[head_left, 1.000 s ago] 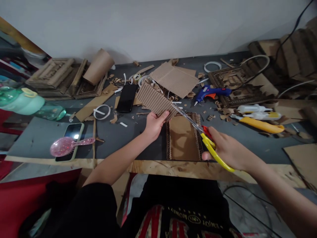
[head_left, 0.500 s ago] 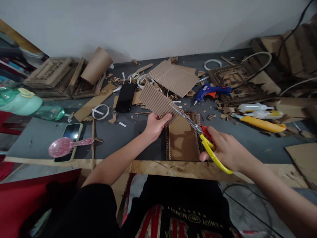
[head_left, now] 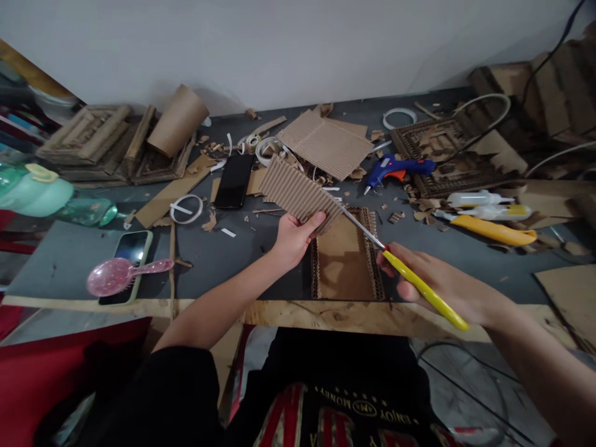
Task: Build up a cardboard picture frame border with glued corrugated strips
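1. Left hand [head_left: 292, 237] is being closed on the near edge of a ribbed cardboard piece [head_left: 298, 194], thumb on top and fingers underneath, so that the sheet is being held raised off the bench [head_left: 242, 261] and steadied for the blades.
2. Right hand [head_left: 437, 282] is being wrapped around the yellow handles of the scissors [head_left: 395, 267]; the handles are being pressed nearly together, and the blades are being shown as one thin line, so the cut is judged to be at its closing stroke.
3. The blade tips are being kept at the right edge of the ribbed piece, apparently running across the ribs.
4. A flat cardboard panel [head_left: 345, 257] with corrugated borders is being left directly below the hands, near the bench's front edge, probably as the piece being trimmed for.
5. A blue glue gun [head_left: 395, 167] is being kept beyond the panel, within reach.
6. A black phone [head_left: 234, 181] is being left well to the left of the cutting, among offcuts.
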`<state>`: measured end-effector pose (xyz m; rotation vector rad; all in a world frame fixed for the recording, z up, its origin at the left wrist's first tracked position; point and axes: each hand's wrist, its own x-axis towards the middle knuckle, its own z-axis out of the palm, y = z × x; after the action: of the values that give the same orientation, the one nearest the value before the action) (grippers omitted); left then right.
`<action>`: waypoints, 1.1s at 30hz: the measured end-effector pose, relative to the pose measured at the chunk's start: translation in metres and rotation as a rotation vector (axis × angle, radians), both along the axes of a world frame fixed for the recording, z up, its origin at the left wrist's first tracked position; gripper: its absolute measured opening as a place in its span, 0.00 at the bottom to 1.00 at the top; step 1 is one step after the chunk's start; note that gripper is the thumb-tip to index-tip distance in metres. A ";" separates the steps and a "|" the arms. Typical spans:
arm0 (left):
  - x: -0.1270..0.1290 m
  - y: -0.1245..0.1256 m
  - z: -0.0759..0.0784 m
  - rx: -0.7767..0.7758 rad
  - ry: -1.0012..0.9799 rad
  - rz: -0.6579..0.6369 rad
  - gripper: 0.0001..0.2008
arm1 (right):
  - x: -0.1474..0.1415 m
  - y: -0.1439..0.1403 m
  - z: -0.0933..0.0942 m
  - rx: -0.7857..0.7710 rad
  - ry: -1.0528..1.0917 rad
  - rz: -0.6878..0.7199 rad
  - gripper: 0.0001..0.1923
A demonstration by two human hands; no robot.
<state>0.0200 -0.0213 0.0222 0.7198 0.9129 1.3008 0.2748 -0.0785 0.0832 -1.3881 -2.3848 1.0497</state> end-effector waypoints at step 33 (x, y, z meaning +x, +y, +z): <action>-0.004 0.001 -0.002 0.007 0.048 0.047 0.24 | -0.007 0.006 0.000 -0.094 0.033 0.030 0.38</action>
<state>0.0156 -0.0203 0.0206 0.7415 0.9692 1.3338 0.2681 -0.0722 0.0832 -1.3582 -2.3682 1.1972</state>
